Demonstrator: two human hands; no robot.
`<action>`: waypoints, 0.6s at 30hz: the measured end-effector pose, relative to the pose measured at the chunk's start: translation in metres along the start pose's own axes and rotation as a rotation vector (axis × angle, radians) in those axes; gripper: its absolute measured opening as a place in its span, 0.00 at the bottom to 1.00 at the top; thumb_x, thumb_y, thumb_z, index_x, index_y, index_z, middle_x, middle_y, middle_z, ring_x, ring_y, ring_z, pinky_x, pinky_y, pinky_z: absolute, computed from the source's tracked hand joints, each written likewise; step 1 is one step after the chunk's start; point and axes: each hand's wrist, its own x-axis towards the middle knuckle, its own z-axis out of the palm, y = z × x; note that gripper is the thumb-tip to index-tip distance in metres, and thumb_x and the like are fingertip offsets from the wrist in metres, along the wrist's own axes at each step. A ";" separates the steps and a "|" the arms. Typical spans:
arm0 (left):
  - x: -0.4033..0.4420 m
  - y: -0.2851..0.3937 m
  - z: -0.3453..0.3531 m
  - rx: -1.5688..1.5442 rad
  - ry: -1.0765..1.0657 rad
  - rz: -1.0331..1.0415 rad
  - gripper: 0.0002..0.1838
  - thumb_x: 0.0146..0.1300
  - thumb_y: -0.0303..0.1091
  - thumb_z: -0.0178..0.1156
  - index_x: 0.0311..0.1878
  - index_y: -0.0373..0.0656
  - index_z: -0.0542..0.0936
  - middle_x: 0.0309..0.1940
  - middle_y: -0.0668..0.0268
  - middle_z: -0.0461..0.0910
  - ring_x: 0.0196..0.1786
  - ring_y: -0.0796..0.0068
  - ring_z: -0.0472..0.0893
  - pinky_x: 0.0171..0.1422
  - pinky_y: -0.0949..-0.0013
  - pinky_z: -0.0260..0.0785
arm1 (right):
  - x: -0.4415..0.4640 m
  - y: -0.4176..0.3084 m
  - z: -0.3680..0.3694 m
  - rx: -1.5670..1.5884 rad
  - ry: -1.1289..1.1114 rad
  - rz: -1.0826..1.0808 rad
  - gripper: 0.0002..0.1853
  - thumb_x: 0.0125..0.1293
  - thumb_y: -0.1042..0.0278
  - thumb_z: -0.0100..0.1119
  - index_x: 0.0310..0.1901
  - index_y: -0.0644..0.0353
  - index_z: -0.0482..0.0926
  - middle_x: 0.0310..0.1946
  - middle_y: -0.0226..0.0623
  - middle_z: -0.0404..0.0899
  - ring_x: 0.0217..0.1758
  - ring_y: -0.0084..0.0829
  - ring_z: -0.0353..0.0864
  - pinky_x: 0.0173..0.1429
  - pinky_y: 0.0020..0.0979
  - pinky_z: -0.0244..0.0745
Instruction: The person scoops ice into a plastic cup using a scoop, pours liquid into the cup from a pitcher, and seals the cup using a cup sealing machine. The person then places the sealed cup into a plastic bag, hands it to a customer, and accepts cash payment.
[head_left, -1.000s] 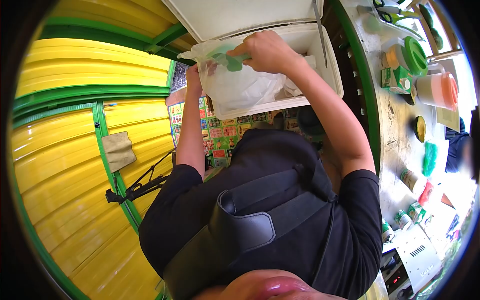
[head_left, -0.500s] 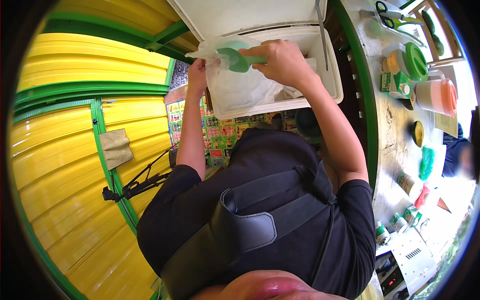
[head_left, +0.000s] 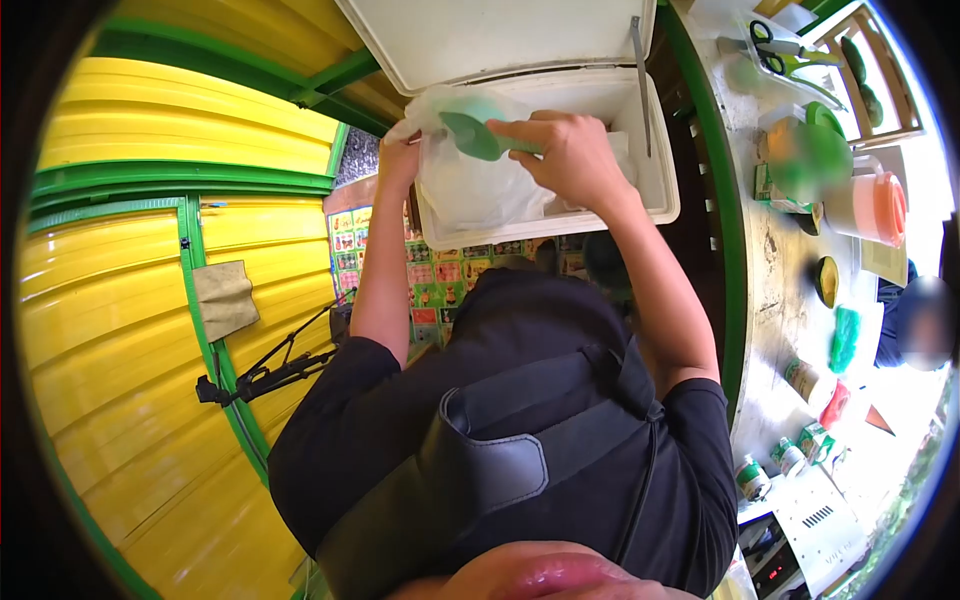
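Compared with the earlier frame, the right hand (head_left: pixel 575 155) is sitting lower and further right, closer to the body, and more of the green scoop (head_left: pixel 468 136) is showing. On the left, a ridged yellow wall (head_left: pixel 120 250) is filling the room's side between green beams, while a long worktop (head_left: pixel 765 290) is running down the right, holding a pitcher with an orange lid (head_left: pixel 878 207), scissors (head_left: pixel 767 50) and a cut avocado (head_left: pixel 826 280). Ahead, a white cooler (head_left: pixel 664 180) is standing with its lid (head_left: pixel 510 40) swung up, and a printed sheet (head_left: pixel 430 290) is showing between it and the body. Inside the cooler, a translucent plastic bag (head_left: pixel 475 195) is bulging at the left end. The left hand (head_left: pixel 400 165) is pinching the bag's gathered edge at that corner; the right is wrapping its fingers around the scoop's handle, and the scoop's head is hovering by the bag's upper folds. Whether it is carrying anything, I cannot tell. The step in hand seems to be working the scoop at the bag's opening; the next move is probably calling for a steady left pinch, leaving the scoop free of loose plastic.
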 end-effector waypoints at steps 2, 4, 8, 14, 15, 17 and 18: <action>0.006 0.001 -0.002 -0.053 -0.071 -0.253 0.17 0.59 0.35 0.73 0.52 0.43 0.88 0.45 0.62 0.91 0.44 0.72 0.89 0.49 0.66 0.80 | 0.001 -0.001 -0.005 0.035 0.008 0.068 0.25 0.56 0.69 0.74 0.58 0.41 0.89 0.27 0.33 0.83 0.29 0.39 0.82 0.35 0.40 0.75; 0.008 -0.002 -0.001 0.080 -0.026 -0.185 0.17 0.59 0.36 0.73 0.51 0.42 0.88 0.44 0.62 0.91 0.45 0.70 0.89 0.49 0.66 0.80 | 0.001 -0.002 -0.003 0.042 0.013 0.074 0.25 0.57 0.69 0.74 0.58 0.40 0.88 0.27 0.34 0.82 0.29 0.40 0.82 0.35 0.41 0.75; 0.026 -0.053 0.001 0.187 0.058 0.106 0.17 0.60 0.34 0.71 0.52 0.41 0.87 0.43 0.60 0.91 0.45 0.68 0.90 0.48 0.66 0.80 | 0.000 -0.002 0.004 0.044 0.028 0.046 0.25 0.57 0.68 0.74 0.59 0.39 0.88 0.27 0.36 0.82 0.29 0.42 0.81 0.37 0.42 0.75; 0.001 0.006 0.011 0.002 0.263 0.063 0.15 0.60 0.29 0.72 0.50 0.39 0.85 0.46 0.60 0.89 0.46 0.69 0.90 0.50 0.65 0.80 | -0.009 0.012 0.013 0.134 0.055 0.104 0.26 0.57 0.67 0.75 0.59 0.38 0.88 0.28 0.37 0.82 0.29 0.42 0.80 0.37 0.41 0.76; -0.002 0.017 0.013 -0.002 0.265 0.067 0.15 0.60 0.29 0.72 0.50 0.39 0.85 0.46 0.60 0.89 0.46 0.69 0.90 0.50 0.65 0.80 | -0.009 0.012 0.012 0.127 0.022 0.143 0.26 0.57 0.67 0.75 0.59 0.38 0.88 0.28 0.36 0.82 0.29 0.42 0.80 0.37 0.41 0.76; -0.013 0.032 0.016 -0.080 0.246 0.278 0.18 0.57 0.30 0.76 0.51 0.40 0.85 0.47 0.59 0.87 0.47 0.64 0.89 0.53 0.62 0.80 | -0.015 0.007 0.013 0.111 0.051 0.088 0.26 0.56 0.67 0.76 0.59 0.38 0.88 0.27 0.36 0.82 0.29 0.41 0.80 0.36 0.40 0.76; -0.012 0.028 0.012 -0.085 0.251 0.285 0.18 0.57 0.30 0.76 0.51 0.40 0.85 0.47 0.59 0.87 0.47 0.64 0.89 0.53 0.62 0.80 | -0.016 0.005 0.014 0.093 0.085 0.028 0.27 0.55 0.67 0.76 0.59 0.38 0.88 0.27 0.35 0.82 0.28 0.40 0.81 0.35 0.39 0.76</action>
